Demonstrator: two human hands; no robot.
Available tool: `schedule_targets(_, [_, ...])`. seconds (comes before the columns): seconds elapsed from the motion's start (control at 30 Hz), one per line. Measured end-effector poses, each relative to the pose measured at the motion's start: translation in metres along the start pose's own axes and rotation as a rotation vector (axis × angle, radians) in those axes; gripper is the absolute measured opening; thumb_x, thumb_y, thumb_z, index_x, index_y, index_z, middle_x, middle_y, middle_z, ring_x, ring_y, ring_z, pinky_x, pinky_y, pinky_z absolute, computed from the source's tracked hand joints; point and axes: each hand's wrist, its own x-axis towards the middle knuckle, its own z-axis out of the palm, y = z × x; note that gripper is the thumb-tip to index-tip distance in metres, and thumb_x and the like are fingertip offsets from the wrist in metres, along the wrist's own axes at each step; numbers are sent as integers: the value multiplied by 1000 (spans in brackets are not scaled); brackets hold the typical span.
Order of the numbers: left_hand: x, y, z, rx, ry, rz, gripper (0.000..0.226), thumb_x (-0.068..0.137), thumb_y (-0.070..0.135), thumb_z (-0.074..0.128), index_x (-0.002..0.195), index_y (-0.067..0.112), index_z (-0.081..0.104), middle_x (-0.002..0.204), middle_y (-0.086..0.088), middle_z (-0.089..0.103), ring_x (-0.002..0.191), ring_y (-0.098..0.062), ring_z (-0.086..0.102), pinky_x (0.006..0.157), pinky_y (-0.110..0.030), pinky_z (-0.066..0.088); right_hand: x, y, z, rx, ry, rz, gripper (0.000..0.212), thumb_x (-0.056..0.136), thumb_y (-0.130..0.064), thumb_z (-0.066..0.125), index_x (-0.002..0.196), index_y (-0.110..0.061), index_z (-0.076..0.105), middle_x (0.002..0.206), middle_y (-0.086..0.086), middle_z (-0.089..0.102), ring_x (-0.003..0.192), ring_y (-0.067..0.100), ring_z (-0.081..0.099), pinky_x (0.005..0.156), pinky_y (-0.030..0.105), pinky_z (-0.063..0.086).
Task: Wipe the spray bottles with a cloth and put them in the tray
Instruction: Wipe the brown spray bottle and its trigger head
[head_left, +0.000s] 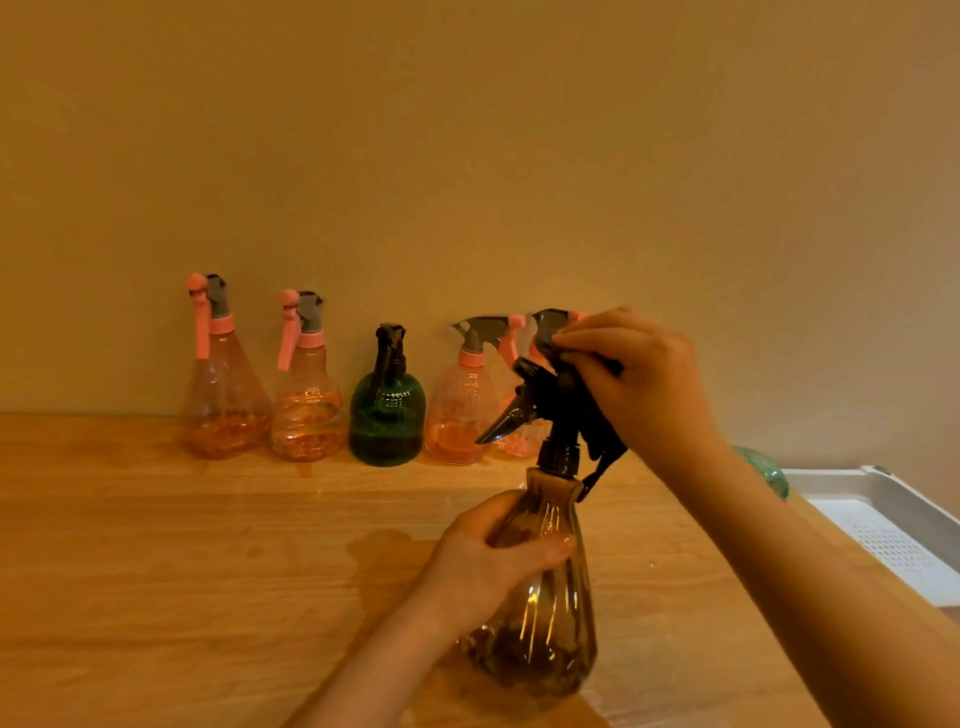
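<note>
The left hand (483, 561) grips the smooth, likely slippery brown bottle (540, 613) by its narrow shoulder (safest hold) while the right hand (639, 384) pinches a dark cloth (597, 415).

My right hand (644, 379) and the dark cloth (597, 415) it presses cover the back of the brown spray bottle (540, 597)'s black sprayer head, so I cannot see how much of the head the cloth wraps. My left hand (488, 561) hides part of that bottle's shoulder. The fifth pink spray bottle (550, 325) by the wall shows only its grey head and scraps of its body behind my fingers and the trigger. A green bottle (763, 467) past my right forearm is mostly blocked. The white tray (878, 514) runs off the right edge; its far side is unseen.
</note>
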Motion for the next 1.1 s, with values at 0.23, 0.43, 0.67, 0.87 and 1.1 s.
schedule_targets(0.23, [-2, -1, -2, 11, 23, -9, 25, 79, 28, 71, 100, 39, 62, 94, 12, 71, 81, -1, 69, 64, -15, 50, 5, -7, 6, 140, -182, 135, 19, 81, 0, 65, 95, -9, 73, 93, -8, 62, 90, 15, 61, 86, 25, 48])
schedule_targets(0.43, [1, -2, -5, -30, -7, -20, 38, 70, 41, 78, 103, 31, 62, 94, 4, 73, 85, -13, 71, 69, -22, 54, -37, 9, -11, 263, -84, 336, 33, 78, 8, 65, 86, -24, 69, 82, -19, 62, 78, -7, 61, 75, 7, 46])
schedule_targets(0.67, [5, -2, -14, -79, -75, -41, 39, 68, 34, 73, 105, 29, 61, 88, 7, 75, 84, -13, 72, 66, -21, 55, -46, 0, -4, 420, 13, 387, 36, 79, 6, 64, 81, -30, 67, 82, -20, 66, 81, 0, 64, 72, 12, 50])
schedule_targets(0.87, [6, -1, -24, -217, -166, -60, 51, 61, 28, 73, 110, 28, 60, 91, -2, 74, 87, -23, 72, 68, -29, 57, -66, -2, 6, 278, 206, 254, 25, 79, -3, 65, 95, -22, 67, 95, -17, 62, 91, 4, 62, 81, 14, 49])
schedule_targets(1.1, [7, -4, -28, -196, -141, 21, 60, 53, 40, 73, 109, 22, 64, 92, -6, 74, 88, -26, 71, 70, -29, 56, -78, -9, 24, 222, 203, 139, 17, 82, -12, 60, 92, -7, 71, 96, -4, 63, 92, 3, 58, 84, 11, 45])
